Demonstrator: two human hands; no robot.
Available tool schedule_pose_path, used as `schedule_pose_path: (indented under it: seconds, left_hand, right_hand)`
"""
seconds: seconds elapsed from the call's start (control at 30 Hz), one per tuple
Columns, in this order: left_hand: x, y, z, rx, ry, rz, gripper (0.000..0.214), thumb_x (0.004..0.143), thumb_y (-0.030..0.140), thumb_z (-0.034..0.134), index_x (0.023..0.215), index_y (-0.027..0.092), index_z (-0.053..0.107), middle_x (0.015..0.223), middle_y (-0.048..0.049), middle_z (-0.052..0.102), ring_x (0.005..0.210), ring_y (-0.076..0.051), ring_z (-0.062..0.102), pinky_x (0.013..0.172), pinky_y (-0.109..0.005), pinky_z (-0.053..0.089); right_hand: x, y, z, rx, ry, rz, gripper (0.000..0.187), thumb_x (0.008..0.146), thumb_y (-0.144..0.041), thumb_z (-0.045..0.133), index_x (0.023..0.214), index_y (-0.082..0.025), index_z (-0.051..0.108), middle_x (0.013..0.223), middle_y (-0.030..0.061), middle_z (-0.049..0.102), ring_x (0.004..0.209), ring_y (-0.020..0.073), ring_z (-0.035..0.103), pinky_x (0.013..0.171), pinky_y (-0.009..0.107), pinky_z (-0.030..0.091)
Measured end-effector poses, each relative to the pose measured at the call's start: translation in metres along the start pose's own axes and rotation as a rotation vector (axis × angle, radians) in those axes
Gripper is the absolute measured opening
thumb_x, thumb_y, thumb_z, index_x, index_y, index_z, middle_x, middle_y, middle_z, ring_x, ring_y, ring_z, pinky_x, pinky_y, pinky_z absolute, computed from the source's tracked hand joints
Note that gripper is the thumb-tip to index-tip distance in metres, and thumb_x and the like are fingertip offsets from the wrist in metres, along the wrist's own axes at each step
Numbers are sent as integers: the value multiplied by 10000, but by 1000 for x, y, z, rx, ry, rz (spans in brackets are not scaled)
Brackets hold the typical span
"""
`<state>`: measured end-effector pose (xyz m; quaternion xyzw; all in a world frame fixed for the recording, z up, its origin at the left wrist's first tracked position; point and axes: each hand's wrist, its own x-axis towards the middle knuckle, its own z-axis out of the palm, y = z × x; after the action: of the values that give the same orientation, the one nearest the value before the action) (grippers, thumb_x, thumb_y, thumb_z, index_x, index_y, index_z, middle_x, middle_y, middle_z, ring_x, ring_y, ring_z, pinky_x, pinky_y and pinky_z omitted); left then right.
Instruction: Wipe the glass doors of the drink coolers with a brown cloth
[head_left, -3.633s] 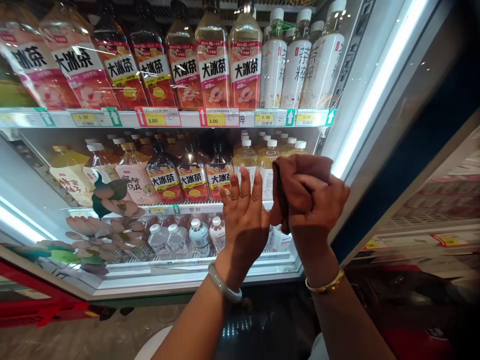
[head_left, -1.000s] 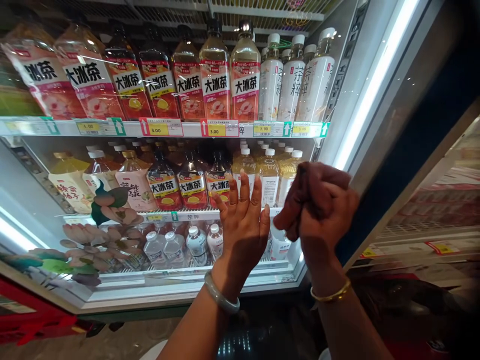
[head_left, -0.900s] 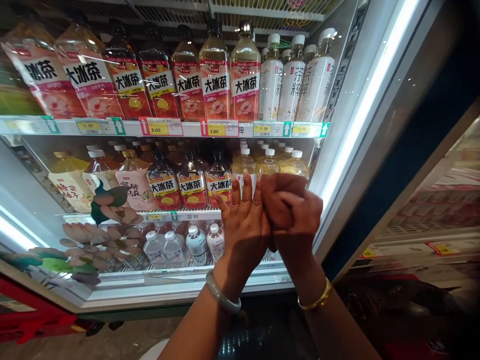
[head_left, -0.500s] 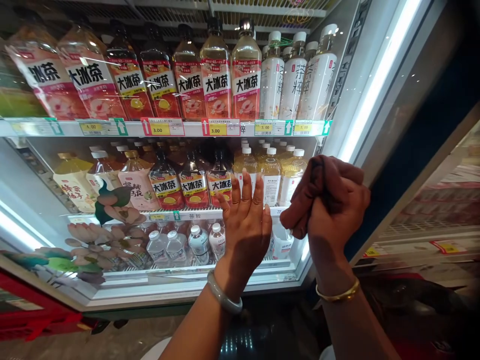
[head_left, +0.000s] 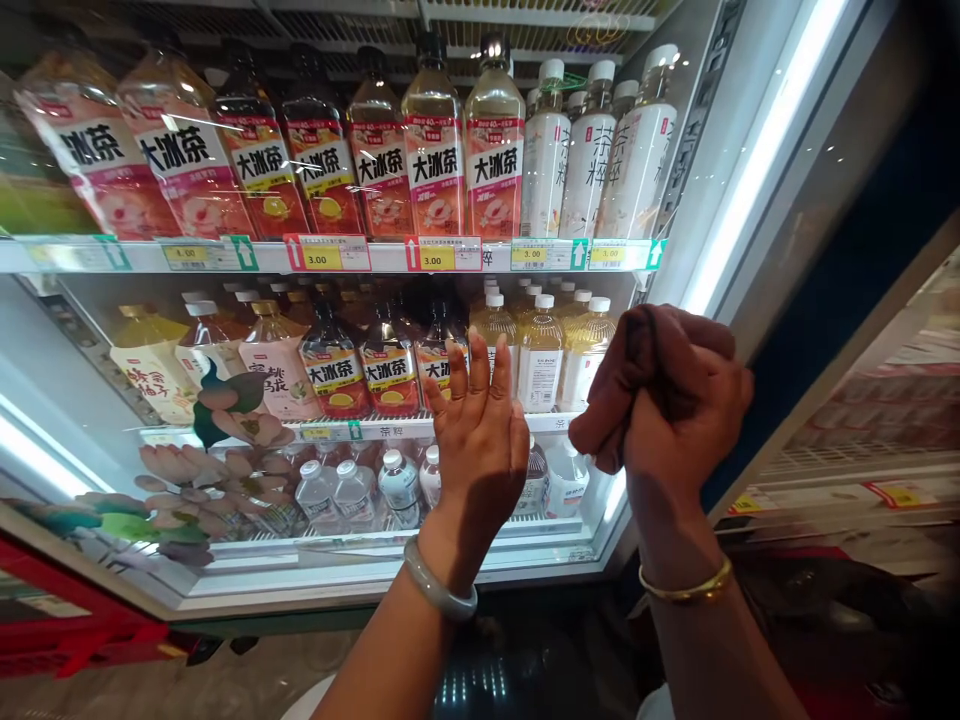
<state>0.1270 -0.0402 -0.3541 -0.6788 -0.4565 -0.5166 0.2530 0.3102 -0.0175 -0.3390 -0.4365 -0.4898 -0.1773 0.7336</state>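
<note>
Bright drinks fridge (head_left: 525,575) takes most of the bg, w/ a white lamp (head_left: 769,155) at right & a flower picture (head_left: 255,428) at left. Top shelf (head_left: 496,259) carries big tea bottles (head_left: 495,165) and, at right, white-label bottles (head_left: 592,170), w/ price tags (head_left: 330,254) on its edge. Under it, more bottles (head_left: 388,370); lowest are small bottles (head_left: 400,490).

Left hand (head_left: 478,440), w/ grey bangle (head_left: 439,592), is before the middle of the fridge; its grip is released, fingers spread and pointing to the far side. Right hand (head_left: 686,430), w/ gold bangle (head_left: 686,596), is more to the right, well apart from the left one; its grip is clenched on a brown cloth (head_left: 607,400). Cloth is crumpled, coming out at far & left sides of the fist, i.e. btw. both hands. If cloth or left palm touches the fridge glass, I cannot tell. Near left: sth. red (head_left: 82,625).
</note>
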Motion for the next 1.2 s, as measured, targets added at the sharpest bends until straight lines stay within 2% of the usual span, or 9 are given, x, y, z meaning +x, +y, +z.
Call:
schedule_pose_path:
  seconds: [0.2,0.3,0.53,0.63,0.77,0.83,0.9,1.07,1.2]
  left_hand:
    - [-4,-8,3,-14,-28,14,811,1007,160,472,1706,243,70,1769,-13,3,1653,-225,-61,1331,-473,-168]
    - [-3,-10,2,-40,-53,18,831,1001,156,479,1707,243,50,1771,-20,17,1652,-231,-65,1332,-477,-167]
    - [-2,-3,-2,-32,0,-1,775,1021,138,454,1700,242,95,1774,-26,54,1655,-204,-27,1359,-450,-68]
    - [-3,-7,-4,-28,-9,-16,787,1015,132,463,1702,252,99,1774,-27,49,1656,-222,-20,1355,-476,-82]
    - [-4,-17,-7,-39,-31,-6,815,1003,146,475,1707,252,79,1772,-22,23,1656,-223,-36,1342,-474,-135]
    - [-3,-19,-9,-53,-44,-8,824,998,143,475,1707,247,69,1772,-21,17,1654,-222,-49,1345,-472,-127]
    - [-3,-18,-9,-45,-32,-24,812,1003,130,464,1706,252,76,1773,-24,29,1654,-222,-39,1350,-484,-101]
    - [-3,-13,-11,-10,10,-33,770,1019,131,451,1701,258,116,1773,-31,92,1655,-211,6,1362,-477,-42]
    - [-1,-21,-15,15,20,-23,759,1024,150,437,1704,246,114,1773,-41,95,1658,-217,20,1358,-478,-68]
  right_hand:
    - [-42,-40,21,49,-180,-248,261,882,-280,626,1122,-213,700,1103,96,634,1088,278,581,961,458,510]
    - [-43,-44,22,84,-215,-316,213,915,-283,630,1100,-221,715,1115,90,656,1080,258,600,976,445,511]
    - [-6,-10,11,-18,45,-15,332,782,-245,664,1112,-211,688,1124,77,623,1119,289,597,1001,509,499]
    - [-20,-26,20,-19,8,-104,317,806,-251,666,1118,-200,694,1130,98,623,1112,294,580,999,510,489]
    - [-44,-56,32,50,-152,-272,214,902,-262,646,1101,-215,709,1103,95,648,1087,267,595,988,464,504]
    - [-45,-59,32,53,-175,-305,184,919,-245,625,1076,-231,720,1106,85,663,1097,261,608,1000,459,503]
    - [-36,-52,29,46,-145,-299,211,917,-255,601,1088,-241,723,1108,77,668,1101,263,618,995,462,503]
    - [-18,-36,24,23,-1,-117,243,865,-342,680,1073,-229,735,1078,88,653,1101,296,603,972,474,499]
    - [-40,-60,34,77,-97,-212,236,901,-287,621,1103,-213,719,1078,96,661,1069,280,597,969,467,496]
